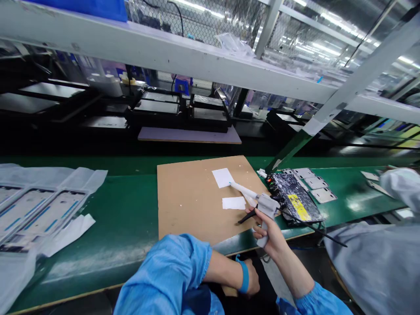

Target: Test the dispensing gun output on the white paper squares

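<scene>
The right hand [267, 229] is closed in a grip around a white dispensing tool [251, 197], with a thin black stick [246, 217] also pinched between its fingers. The tool's slender nozzle points toward 10 o'clock from the hand, and its tip rests at the near edge of a white paper square [223, 177]. A second white paper slip [233, 203] lies just beside the tool, at 9 o'clock from the hand.

The left hand [251, 284] sits low at the front edge of the bench [124, 218], below the cardboard sheet [190, 197], wearing a blue wrist strap [243, 275]; whether it grips anything cannot be told, as its fingers are hidden.

Both papers lie on the cardboard sheet, which rests on the green bench. At 2 o'clock from the right hand lies a dark circuit assembly [295, 199] with a yellow patch, and a black cable [315, 229] trails from it toward 4 o'clock. Beyond it, small grey metal plates [316, 186] lie in a row.

At far 9 o'clock, clear plastic trays [36, 210] hold white frames with blue strips. A co-worker's pale grey sleeve [397, 183] shows at 3 o'clock.
</scene>
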`<state>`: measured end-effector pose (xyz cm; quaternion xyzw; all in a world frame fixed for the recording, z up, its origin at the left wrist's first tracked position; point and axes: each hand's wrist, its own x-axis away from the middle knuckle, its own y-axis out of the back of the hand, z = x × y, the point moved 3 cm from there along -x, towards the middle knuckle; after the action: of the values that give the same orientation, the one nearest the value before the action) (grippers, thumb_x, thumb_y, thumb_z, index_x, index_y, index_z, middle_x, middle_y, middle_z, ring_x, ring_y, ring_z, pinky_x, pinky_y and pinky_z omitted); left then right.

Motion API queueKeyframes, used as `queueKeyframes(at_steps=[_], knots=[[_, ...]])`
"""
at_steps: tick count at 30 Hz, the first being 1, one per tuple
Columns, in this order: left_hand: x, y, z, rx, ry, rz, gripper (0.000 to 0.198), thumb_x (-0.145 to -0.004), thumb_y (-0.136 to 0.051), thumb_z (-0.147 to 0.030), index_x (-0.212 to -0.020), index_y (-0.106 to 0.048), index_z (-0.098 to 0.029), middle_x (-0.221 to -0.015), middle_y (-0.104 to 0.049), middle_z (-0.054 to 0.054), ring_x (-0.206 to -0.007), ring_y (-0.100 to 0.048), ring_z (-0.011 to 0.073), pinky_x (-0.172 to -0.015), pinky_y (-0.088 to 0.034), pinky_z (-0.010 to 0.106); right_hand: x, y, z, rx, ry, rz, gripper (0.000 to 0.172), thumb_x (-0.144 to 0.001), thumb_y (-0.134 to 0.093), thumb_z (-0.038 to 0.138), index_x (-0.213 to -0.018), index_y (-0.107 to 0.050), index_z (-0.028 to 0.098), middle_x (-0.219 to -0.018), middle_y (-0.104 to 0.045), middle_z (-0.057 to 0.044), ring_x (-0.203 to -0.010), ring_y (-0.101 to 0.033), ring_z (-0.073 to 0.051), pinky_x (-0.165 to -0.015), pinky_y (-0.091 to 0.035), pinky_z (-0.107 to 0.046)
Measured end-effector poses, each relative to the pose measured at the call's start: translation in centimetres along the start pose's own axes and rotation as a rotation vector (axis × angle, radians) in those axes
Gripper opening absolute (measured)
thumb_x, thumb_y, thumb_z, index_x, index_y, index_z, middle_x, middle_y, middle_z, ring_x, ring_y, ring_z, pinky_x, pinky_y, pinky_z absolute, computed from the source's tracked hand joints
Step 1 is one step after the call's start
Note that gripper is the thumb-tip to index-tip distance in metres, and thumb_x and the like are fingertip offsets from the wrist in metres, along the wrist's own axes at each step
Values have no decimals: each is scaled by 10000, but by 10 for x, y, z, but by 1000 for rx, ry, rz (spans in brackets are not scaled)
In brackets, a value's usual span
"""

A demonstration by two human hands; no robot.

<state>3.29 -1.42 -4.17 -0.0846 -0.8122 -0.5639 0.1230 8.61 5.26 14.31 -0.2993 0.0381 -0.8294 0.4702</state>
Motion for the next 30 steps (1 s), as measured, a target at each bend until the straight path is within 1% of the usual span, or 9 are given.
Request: queueKeyframes(at_steps=[5,10,13,17,19,22,25,27,30], knots=[[-6,-1,-5,45,-76,133,681,-592,-863,-231,-305,-246,-198,-693,-721,84,-846,-782,386,-856,-578,601,1,3,0,9,-1,-7,609,-720,-1055,391,-1264,-827,243,-1147,-896,-63,-445,-276,-11,-417,-290,-183],[-5,5,-5,48,-73,136,713,-569,-896,-173,-313,-231,-199,-694,-716,92,-868,-808,400,-921,-604,602,11,1,1,2,8,-20,679,-650,-1097,460,-1219,-807,229,-1161,-894,-51,-440,-257,15,-426,-274,-163],[4,14,-3,41,-94,111,496,-619,-911,-188,-375,-479,-207,-779,-772,95,-911,-827,402,-900,-611,566,23,2,1,28,14,-7,720,-633,-1107,542,-1189,-796,206,-1155,-886,-63,-434,-257,22,-421,-260,-166],[25,37,-7,-61,-224,14,27,-830,-852,-233,-822,-877,-228,-976,-861,76,-1006,-851,354,-886,-610,491,47,9,5,64,53,48,783,-652,-1120,603,-1244,-765,234,-1009,-843,-4,-410,-252,15,-416,-272,-189],[35,49,-16,-109,-279,-16,146,-945,-757,-187,-952,-894,-235,-1071,-879,67,-1082,-850,317,-916,-615,458,63,18,10,70,96,47,821,-653,-1127,638,-1266,-753,242,-765,-711,74,-398,-244,-3,-426,-267,-196],[47,69,-37,-160,-388,-10,240,-1058,-687,-168,-909,-855,-253,-1124,-887,56,-1114,-836,261,-919,-629,398,87,38,15,99,152,37,806,-666,-1119,692,-1212,-762,220,-518,-405,153,-389,-235,-41,-447,-245,-219],[66,98,-46,-163,-410,111,299,-1119,-719,-364,-863,-814,-242,-1033,-879,70,-987,-844,276,-783,-627,396,110,65,19,121,221,-22,700,-786,-1057,720,-1160,-768,203,-459,-348,139,-406,-257,-70,-475,-244,-250],[85,128,-32,-139,-275,162,409,-1151,-671,-519,-921,-817,-213,-973,-865,98,-882,-839,290,-686,-598,394,124,81,21,119,259,-73,654,-837,-1030,712,-1158,-765,208,-454,-374,122,-421,-295,-89,-488,-269,-266],[122,190,17,-73,31,-158,391,-1189,-597,-528,-1172,-823,-210,-1076,-870,112,-940,-841,297,-765,-639,388,144,95,25,98,301,-110,590,-904,-991,680,-1205,-765,225,-470,-397,110,-440,-321,-107,-504,-316,-284]])
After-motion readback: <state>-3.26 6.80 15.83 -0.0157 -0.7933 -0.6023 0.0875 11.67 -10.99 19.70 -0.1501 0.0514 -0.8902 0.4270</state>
